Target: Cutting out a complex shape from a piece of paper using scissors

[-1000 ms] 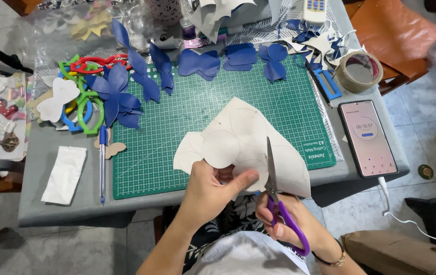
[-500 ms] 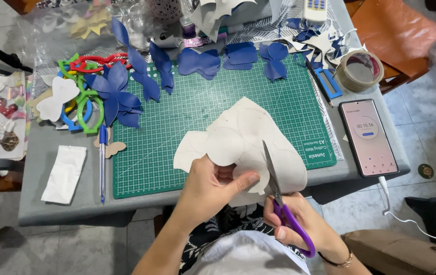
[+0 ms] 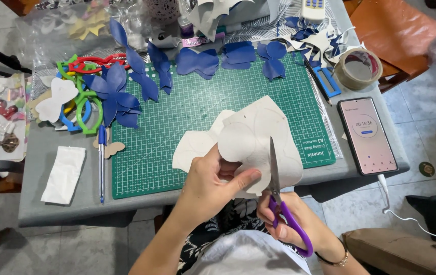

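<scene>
A: What are the 2 hands doing?

B: The left hand (image 3: 208,184) pinches the near edge of a cream, lobed sheet of thin craft material (image 3: 251,145), thumb on top and the other fingers curled beneath. The right hand (image 3: 288,218) has its fingers through the loops of purple-handled scissors (image 3: 280,199), closed around the handles.

A: And the blades?

B: They point away from the person and lie across the sheet's right part. Whether they are parted I cannot tell.

A: Where is the sheet?

B: Lifted over the near edge of the grey table (image 3: 49,203), overlapping the near right part of the green gridded cutting mat (image 3: 187,109).

A: What lies around it?

B: Along the mat's far edge sit dark blue bow-shaped cutouts (image 3: 197,62), and at its far left corner a larger blue petal-like piece (image 3: 117,94) lies beside green, red and blue plastic stencil outlines (image 3: 83,102). A blue pen (image 3: 101,163) runs along the mat's left edge, with a white folded tissue (image 3: 65,174) further left.

A: Any containers?

B: At the table's far left corner, clear plastic bags (image 3: 75,25) hold pale yellow cutouts; other contents are too blurred to tell.

A: The right side?

B: A roll of brown tape (image 3: 359,70) near the far right corner, and a smartphone with a lit pink screen (image 3: 366,135) by the right edge.
</scene>
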